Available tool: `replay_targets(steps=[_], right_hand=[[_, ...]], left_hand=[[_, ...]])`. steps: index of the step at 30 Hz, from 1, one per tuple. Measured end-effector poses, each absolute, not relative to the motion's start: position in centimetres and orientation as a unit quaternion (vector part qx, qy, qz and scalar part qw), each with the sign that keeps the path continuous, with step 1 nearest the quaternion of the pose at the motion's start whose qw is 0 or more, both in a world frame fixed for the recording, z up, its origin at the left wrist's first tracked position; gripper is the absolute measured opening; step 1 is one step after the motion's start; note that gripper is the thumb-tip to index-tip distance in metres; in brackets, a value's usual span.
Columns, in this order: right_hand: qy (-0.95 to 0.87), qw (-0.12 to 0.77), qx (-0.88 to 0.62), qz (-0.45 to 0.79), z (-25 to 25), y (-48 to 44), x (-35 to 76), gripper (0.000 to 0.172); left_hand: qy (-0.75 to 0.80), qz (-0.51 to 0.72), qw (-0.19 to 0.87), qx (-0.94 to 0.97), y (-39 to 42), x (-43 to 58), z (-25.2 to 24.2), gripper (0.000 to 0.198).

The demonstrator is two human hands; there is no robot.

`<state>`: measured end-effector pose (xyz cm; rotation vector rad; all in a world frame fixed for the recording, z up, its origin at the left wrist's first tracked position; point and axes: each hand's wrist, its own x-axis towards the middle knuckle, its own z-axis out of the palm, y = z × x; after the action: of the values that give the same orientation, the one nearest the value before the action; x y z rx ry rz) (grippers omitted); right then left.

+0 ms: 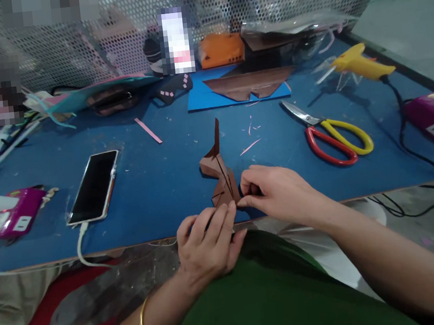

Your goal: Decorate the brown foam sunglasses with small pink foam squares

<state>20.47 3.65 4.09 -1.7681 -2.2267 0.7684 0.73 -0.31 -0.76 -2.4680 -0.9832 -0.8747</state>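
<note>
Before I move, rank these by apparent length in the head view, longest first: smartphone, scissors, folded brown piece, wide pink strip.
1. Scissors
2. Smartphone and folded brown piece: too alike in length to rank
3. Wide pink strip

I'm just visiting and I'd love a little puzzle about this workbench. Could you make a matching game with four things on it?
Things:
1. Scissors
2. Glue gun
3. Smartphone
4. Folded brown piece

Descriptions:
A. Dark screen up, with a white cable plugged in
B. At the fingertips of the left hand and the right hand
C. One red handle and one yellow handle
D. Yellow body, toward the back right

Right pairs: 1-C, 2-D, 3-A, 4-B.
</note>
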Motion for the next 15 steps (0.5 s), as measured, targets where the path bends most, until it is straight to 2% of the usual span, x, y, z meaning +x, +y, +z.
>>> replay_targets(steps=[15], right_hand=[[-0.767,0.145,-0.586,0.217,3.17,2.86,20.15,0.016]], left_hand=[[-0.333,-0.311,0.145,-0.878,-0.4,0.76,-1.21,0.037]])
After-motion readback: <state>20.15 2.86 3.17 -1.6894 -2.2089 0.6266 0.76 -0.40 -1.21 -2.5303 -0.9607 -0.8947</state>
